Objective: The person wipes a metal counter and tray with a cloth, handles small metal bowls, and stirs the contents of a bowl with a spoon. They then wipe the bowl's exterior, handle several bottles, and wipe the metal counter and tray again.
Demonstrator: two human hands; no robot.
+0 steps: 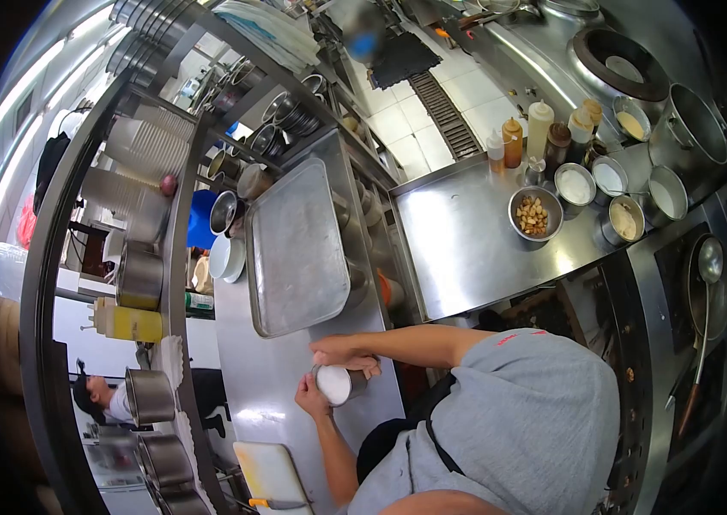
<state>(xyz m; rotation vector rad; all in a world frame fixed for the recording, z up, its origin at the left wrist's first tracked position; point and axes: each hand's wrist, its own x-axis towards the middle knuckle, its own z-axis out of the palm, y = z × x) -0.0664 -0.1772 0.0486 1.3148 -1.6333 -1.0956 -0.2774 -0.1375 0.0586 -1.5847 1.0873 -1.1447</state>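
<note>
A small metal container (334, 385) with white contents is held over the steel counter (273, 421). My left hand (312, 396) grips its rim from the lower left side. Along the container's upper side lies my right hand (348, 356), with its fingers bent against the metal wall and partly hidden. Just above my hands, a large empty metal tray (299, 249) rests on the counter. A white cutting board (271, 476) with an orange-handled knife (276, 504) is near the bottom edge.
Shelving (176, 249) with stacked containers stands along the left. White bowls (226, 257) sit beside the tray. On another steel counter (441, 249) are a bowl of brown pieces (535, 215), sauce bottles (539, 127) and several metal pots. A ladle (708, 266) lies at the right. Two people are farther away.
</note>
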